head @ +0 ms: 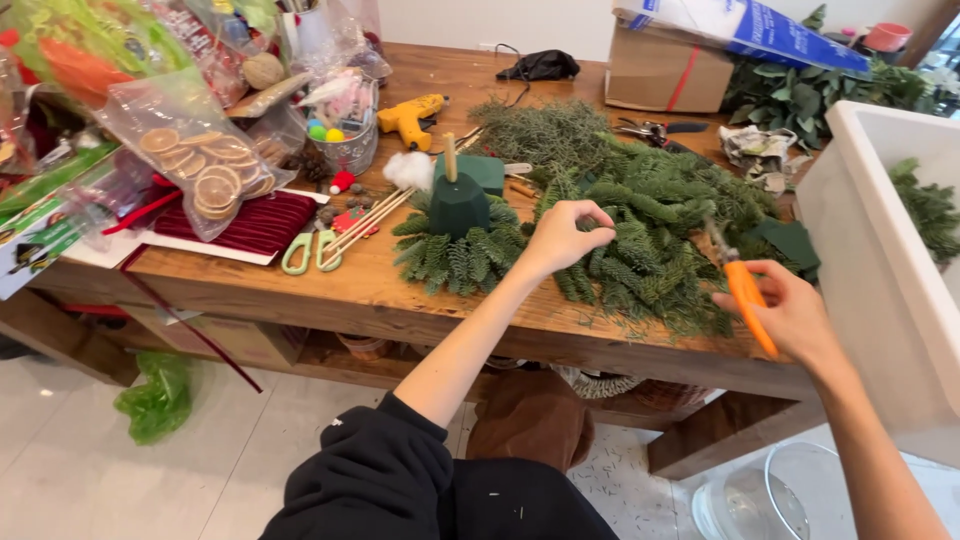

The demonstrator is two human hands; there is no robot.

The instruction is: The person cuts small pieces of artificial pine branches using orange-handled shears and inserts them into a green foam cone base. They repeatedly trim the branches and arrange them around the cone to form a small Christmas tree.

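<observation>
So you've got two hands out over the wooden workbench point(370, 290): your left hand point(560, 237) is curled with fingertips pinched on a fir sprig at the near edge of the big heap of evergreen branches point(650, 230), and your right hand point(795, 310) is wrapped closed around the orange handle of one pair of pruning shears point(742, 290), blades pointing up into the greenery. Just left of the left hand sits one dark green foam cone point(458, 205) with a single wooden stick poking out the top, ringed by short fir tips laid flat around its base. Counting the tools: one yellow glue gun point(410, 117) further back, one pair of green-handled scissors point(308, 252) near the front edge, and a small bunch of thin wooden skewers point(365, 222) lying beside them; can't tell exactly how many. Packaging-wise, one clear plastic bag of dried orange slices point(205, 165) leans at the left, over a spool of dark red velvet ribbon point(250, 222). One small glass jar point(345, 140) holds coloured pompoms, and more crinkly clear bags pile up in the far left corner. One brown cardboard box point(660, 68) with a red stripe sits at the back right, a blue and white flat package point(760, 30) lying across its top. One big white tub point(880, 260) stands at your right with more greenery inside.
</observation>
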